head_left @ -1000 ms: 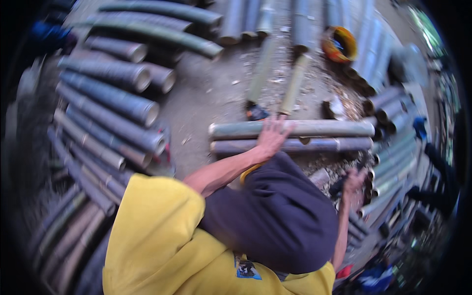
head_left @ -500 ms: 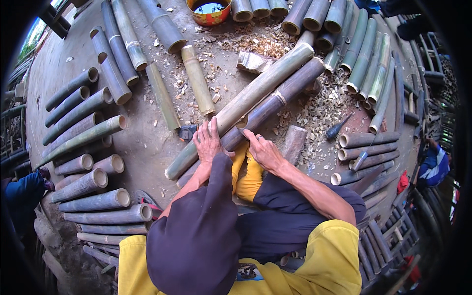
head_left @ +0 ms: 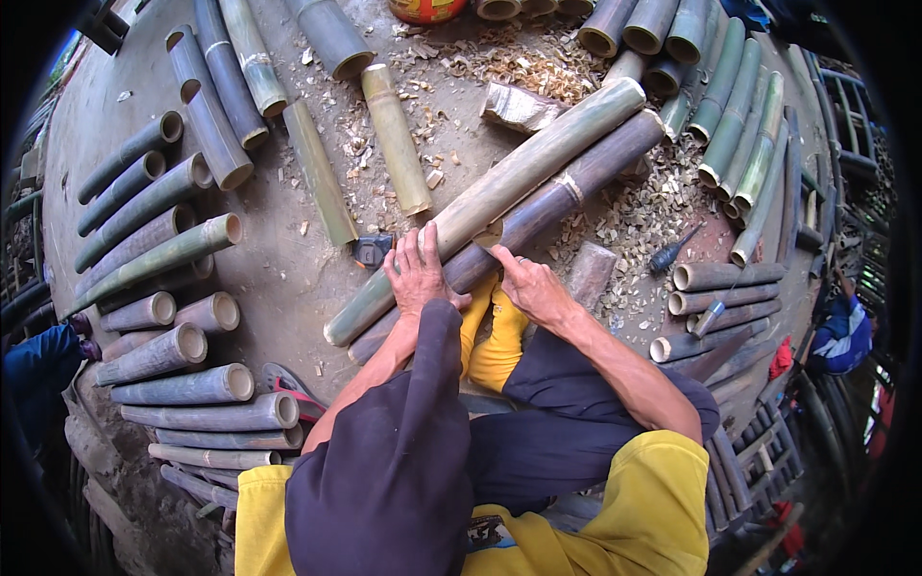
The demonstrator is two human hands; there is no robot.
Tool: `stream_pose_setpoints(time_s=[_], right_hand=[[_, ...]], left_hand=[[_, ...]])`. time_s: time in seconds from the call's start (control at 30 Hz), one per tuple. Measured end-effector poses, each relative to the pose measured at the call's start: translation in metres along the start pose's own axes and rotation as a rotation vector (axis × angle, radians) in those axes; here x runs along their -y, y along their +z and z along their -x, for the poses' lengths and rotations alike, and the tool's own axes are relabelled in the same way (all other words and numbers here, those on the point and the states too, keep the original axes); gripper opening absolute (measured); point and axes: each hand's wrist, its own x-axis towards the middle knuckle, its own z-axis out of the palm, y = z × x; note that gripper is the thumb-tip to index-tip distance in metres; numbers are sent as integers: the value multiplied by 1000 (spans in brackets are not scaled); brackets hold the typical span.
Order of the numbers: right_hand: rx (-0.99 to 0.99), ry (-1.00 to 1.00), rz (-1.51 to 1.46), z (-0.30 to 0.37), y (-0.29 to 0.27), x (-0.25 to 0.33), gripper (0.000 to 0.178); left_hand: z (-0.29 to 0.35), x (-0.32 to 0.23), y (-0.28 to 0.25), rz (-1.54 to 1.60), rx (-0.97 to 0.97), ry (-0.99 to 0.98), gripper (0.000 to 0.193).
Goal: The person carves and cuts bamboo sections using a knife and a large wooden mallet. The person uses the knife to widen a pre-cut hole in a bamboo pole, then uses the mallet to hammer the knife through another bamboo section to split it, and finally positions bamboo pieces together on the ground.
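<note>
Two long bamboo tubes lie side by side, slanting from lower left to upper right. The farther bamboo tube (head_left: 538, 168) is pale green; the nearer bamboo tube (head_left: 591, 171) is dark, with a notch cut in its upper side. My left hand (head_left: 421, 278) rests across both tubes left of the notch, fingers stretched out. At the notch's near edge is my right hand (head_left: 540, 293), its fingers curled and thumb and forefinger at the dark tube. Whatever the curled fingers hold, if anything, is hidden. My feet in yellow socks (head_left: 499, 338) are below the tubes.
A black tape measure (head_left: 373, 252) lies beyond my left hand. Cut bamboo tubes (head_left: 192, 353) are stacked at left and right. Wood chips (head_left: 634, 221), a short log (head_left: 590, 274) and a dark-handled tool (head_left: 672, 250) lie to the right. A flip-flop (head_left: 293, 389) is at the left.
The whole view has shifted slightly, so the bowl at the top is mostly cut off. Both hands stay at the tubes by the notch, with only small finger movement.
</note>
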Motion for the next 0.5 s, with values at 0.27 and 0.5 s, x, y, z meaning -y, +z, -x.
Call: stream_pose_setpoints(time_s=[0.27, 0.5], right_hand=[[-46, -31, -271, -14, -28, 35, 41], [-457, -113, -167, -16, -44, 15, 39]], left_hand=[[1, 0, 1, 2, -22, 9, 130], [-3, -7, -3, -12, 33, -13, 130]])
